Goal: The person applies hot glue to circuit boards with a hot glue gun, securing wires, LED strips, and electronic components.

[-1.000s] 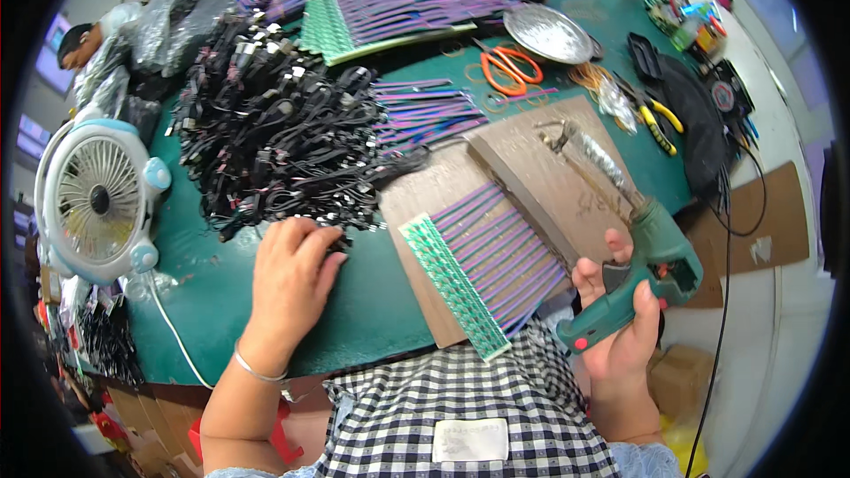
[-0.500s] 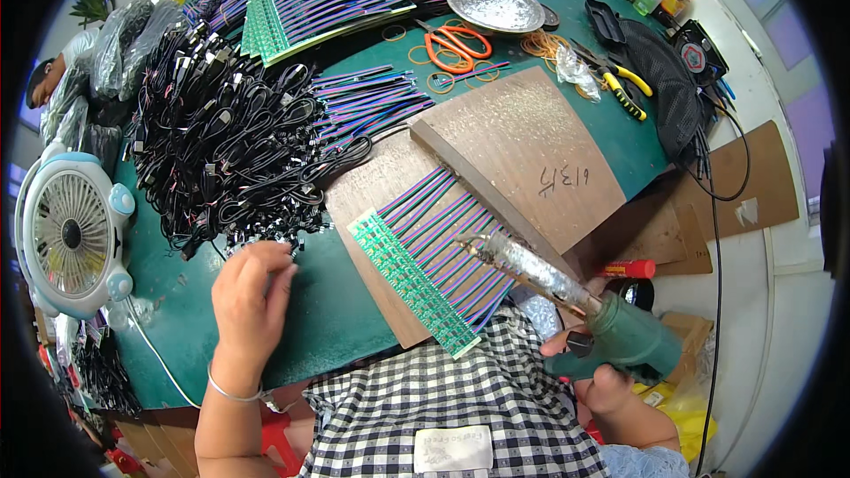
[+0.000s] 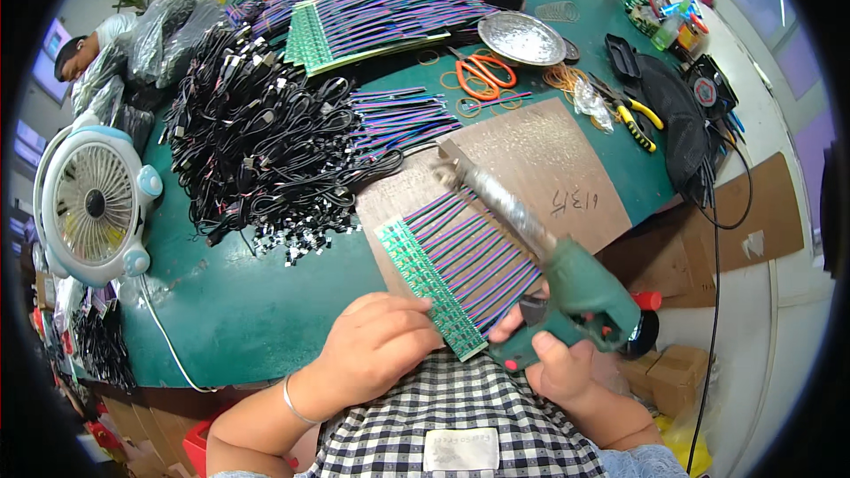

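A green strip-shaped circuit board panel (image 3: 423,273) lies slanted on a brown wooden board, with rows of purple, black and green wires (image 3: 482,252) running off its right side. My left hand (image 3: 376,345) is curled closed, fingertips at the panel's lower left edge. In my right hand (image 3: 565,370) is a green pistol-shaped tool (image 3: 584,288) with a long silvery metal barrel. The barrel reaches up and left over the wires, its tip above their far ends. A wooden bar (image 3: 456,152) lies across those ends, partly hidden by the barrel.
A tangled heap of black cables (image 3: 261,142) fills the left middle of the green table (image 3: 257,319). A fan (image 3: 93,204) stands at far left. Behind are wired panels (image 3: 372,22), orange scissors (image 3: 482,75), a metal dish (image 3: 522,37) and yellow-handled pliers (image 3: 637,124). Another person (image 3: 84,53) is at upper left.
My left hand has moved right, from beside the cable heap to the panel's edge. My right hand has brought the tool left and up, the barrel now nearer the wires' far ends. The view has shifted.
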### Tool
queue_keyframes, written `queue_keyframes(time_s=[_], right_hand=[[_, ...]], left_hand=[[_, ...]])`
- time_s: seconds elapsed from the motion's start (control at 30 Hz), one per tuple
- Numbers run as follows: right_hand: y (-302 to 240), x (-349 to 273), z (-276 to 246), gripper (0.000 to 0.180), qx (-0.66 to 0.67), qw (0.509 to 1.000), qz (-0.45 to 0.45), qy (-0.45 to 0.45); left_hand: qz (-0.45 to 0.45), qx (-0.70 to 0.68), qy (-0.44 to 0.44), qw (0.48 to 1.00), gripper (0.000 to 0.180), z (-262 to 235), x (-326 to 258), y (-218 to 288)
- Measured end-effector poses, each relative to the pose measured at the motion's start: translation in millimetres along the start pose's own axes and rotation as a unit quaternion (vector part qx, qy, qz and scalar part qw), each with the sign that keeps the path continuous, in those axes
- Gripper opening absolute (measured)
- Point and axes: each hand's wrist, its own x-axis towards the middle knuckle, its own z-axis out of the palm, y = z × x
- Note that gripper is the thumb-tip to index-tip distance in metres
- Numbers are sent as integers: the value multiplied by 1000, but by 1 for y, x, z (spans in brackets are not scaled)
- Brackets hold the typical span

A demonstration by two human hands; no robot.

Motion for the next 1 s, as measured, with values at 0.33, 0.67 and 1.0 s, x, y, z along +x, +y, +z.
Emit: queue_keyframes(time_s=[0.33, 0.67, 1.0], right_hand=[[4, 48, 20, 50, 4, 1000, -1, -11], [22, 45, 52, 45, -13, 997, -47, 60], [25, 44, 49, 46, 40, 996, -57, 52]], left_hand=[[60, -26, -109, 992, 11, 3, 8, -31], [54, -43, -115, 991, 13, -12, -6, -45], [42, -58, -59, 996, 17, -4, -9, -43]])
